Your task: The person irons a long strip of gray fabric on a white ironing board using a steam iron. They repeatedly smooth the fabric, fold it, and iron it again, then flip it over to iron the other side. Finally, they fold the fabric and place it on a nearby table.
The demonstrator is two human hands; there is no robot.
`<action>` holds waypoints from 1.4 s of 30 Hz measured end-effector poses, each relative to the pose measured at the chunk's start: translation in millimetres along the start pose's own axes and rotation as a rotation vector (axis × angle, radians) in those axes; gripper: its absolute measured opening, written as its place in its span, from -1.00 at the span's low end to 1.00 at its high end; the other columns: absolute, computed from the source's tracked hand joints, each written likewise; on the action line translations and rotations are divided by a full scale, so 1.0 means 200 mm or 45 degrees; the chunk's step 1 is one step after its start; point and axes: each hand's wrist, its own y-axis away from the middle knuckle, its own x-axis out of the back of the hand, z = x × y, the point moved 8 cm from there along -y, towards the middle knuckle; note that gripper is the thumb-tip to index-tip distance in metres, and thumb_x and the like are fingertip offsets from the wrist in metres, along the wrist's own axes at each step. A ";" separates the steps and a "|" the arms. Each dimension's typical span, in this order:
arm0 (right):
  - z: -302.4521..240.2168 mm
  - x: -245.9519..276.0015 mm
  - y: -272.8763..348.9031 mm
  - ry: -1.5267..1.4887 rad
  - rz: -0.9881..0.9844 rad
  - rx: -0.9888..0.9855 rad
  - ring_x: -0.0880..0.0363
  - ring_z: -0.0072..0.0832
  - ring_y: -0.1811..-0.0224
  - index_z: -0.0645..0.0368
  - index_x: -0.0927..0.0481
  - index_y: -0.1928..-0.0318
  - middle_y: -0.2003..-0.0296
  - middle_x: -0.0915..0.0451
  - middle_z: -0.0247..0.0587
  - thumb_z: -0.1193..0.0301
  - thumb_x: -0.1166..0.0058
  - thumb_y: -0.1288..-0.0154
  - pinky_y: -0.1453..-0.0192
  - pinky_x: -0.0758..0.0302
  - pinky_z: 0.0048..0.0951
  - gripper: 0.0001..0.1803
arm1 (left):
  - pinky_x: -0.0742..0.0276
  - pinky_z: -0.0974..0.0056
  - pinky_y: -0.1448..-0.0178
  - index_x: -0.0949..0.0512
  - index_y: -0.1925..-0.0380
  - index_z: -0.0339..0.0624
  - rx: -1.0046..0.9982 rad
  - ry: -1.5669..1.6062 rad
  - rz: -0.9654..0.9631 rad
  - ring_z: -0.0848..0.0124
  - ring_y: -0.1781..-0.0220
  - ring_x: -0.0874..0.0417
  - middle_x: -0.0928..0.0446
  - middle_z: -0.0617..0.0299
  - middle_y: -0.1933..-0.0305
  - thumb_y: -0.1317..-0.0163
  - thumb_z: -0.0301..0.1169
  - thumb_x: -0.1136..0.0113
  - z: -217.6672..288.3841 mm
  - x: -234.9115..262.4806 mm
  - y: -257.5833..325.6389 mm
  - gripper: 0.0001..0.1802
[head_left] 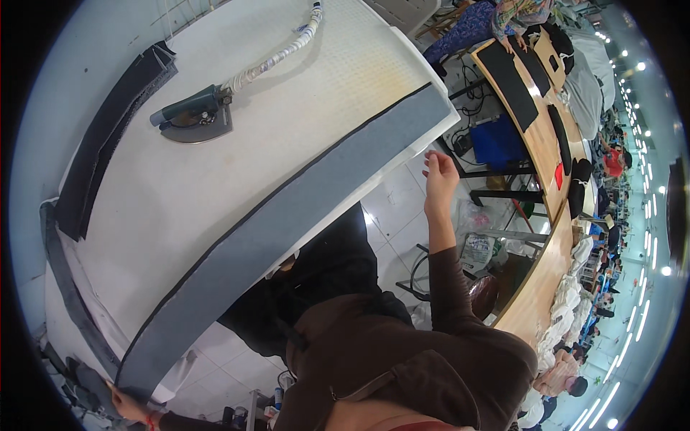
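A long blue-grey fabric strip with a dark edge lies along the front of the white padded ironing table. At the strip's lower left end, my left hand is closed on dark grey cloth; its fingertips are partly hidden. My right hand is raised just off the table's right corner, beside the strip's other end. Its fingers are loosely bent and apart, with nothing visible in them. An iron with a wrapped hose rests on the table beyond the strip.
A stack of dark fabric strips lies along the table's left side. Another dark strip hangs at the left edge. To the right stand wooden tables with dark pieces, where another person's hands work. A blue bin and cables sit below.
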 end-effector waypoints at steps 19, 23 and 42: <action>-1.38 -0.85 1.47 -0.447 -1.368 0.529 -0.76 0.28 -0.27 0.42 -0.61 -0.34 -0.22 -0.75 0.31 0.29 -0.67 -0.31 -0.27 -0.72 0.00 -0.27 | -0.85 0.27 -0.11 -0.73 -0.27 -0.49 -0.954 1.453 -1.457 0.33 0.01 -0.90 -0.83 0.03 0.04 -0.71 -0.53 -0.28 2.74 0.69 2.03 -0.71; -1.24 -0.68 1.06 -0.148 -1.274 0.534 -0.91 0.11 -0.12 0.32 -0.69 -0.34 -0.01 -0.88 0.16 0.45 -0.48 -0.52 -0.15 -0.78 -0.13 -0.53 | -0.69 0.06 -0.36 -0.81 -0.34 -0.25 -1.362 1.576 -1.774 0.13 -0.17 -0.88 -0.88 -0.03 -0.15 -0.77 -0.09 -0.18 2.97 0.72 2.38 -0.49; -0.39 0.01 -1.24 0.457 -0.445 0.099 -0.65 -0.51 0.15 0.39 -0.83 -0.01 0.22 -0.80 -0.31 0.30 -0.43 -0.63 -0.01 -0.58 -0.31 -0.69 | -0.28 -0.15 -0.46 -0.86 0.19 -0.09 -1.692 0.818 -1.150 0.14 -0.19 -0.63 -0.75 0.27 0.26 -0.39 -0.11 -0.60 3.18 -0.44 2.62 -0.72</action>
